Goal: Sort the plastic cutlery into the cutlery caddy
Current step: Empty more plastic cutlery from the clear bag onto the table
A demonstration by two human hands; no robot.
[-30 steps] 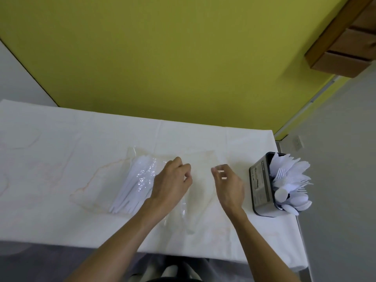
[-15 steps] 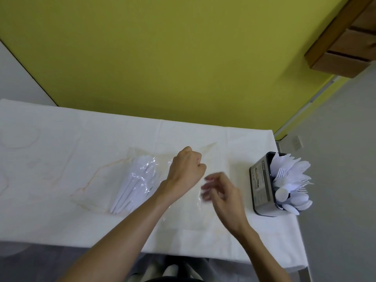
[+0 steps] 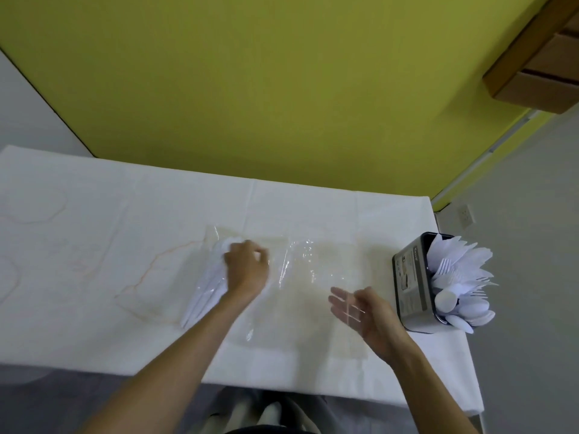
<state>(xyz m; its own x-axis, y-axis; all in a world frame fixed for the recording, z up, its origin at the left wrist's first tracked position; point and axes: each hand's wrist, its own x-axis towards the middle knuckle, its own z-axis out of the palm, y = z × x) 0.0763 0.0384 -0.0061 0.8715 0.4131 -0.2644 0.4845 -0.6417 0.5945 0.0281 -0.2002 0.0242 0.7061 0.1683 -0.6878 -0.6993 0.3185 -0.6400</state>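
A bundle of white plastic cutlery [image 3: 206, 288] lies inside a clear plastic bag [image 3: 313, 277] spread flat on the white table [image 3: 94, 245]. My left hand [image 3: 247, 269] sits on the far end of the bundle, its fingers curled round the cutlery there; the picture is blurred. My right hand [image 3: 366, 311] hovers over the bag's right part with straight fingers pointing left and holds nothing. The grey cutlery caddy [image 3: 410, 286] stands at the table's right edge, just right of my right hand. White forks and spoons [image 3: 460, 277] stick out of it.
The table's right edge runs just beyond the caddy, with grey floor [image 3: 526, 277] past it. A yellow wall [image 3: 282, 89] rises behind the table. The cloth's left half shows faint brownish stain lines.
My left hand has moved left from the bag's middle onto the far end of the cutlery bundle. My right hand has drawn back toward me and to the right, and its fingers have straightened.
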